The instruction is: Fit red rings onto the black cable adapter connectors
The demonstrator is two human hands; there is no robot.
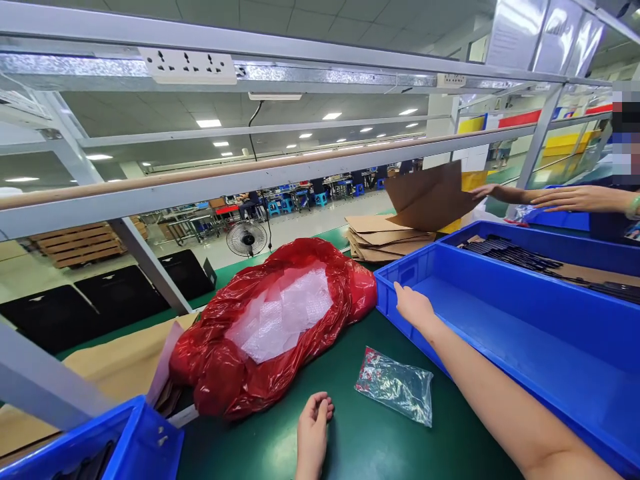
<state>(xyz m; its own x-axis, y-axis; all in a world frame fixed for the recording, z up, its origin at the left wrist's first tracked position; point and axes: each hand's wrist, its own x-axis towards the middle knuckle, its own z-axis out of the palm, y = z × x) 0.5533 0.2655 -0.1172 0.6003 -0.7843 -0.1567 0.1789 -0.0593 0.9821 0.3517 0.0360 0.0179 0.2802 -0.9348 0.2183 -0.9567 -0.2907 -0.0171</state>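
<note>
My left hand [315,427] is just over the green table, its fingers curled in with nothing seen in them. My right hand [415,307] grips the near left corner rim of a long blue plastic bin [500,320], whose visible floor is bare. Between my hands lies a flat clear plastic bag [395,387] with red print at one end. Beyond my left hand, a red plastic bag [225,380] sits open with its edges rolled down. Inside it are several bubble-wrap pouches [285,313].
At right, another person's hand [485,192] holds a brown cardboard sheet [430,200] above stacked cardboard [380,237]. A second blue bin [480,233] holds thin black parts. Another blue bin [125,440] stands front left. A metal rail [250,170] crosses above the table.
</note>
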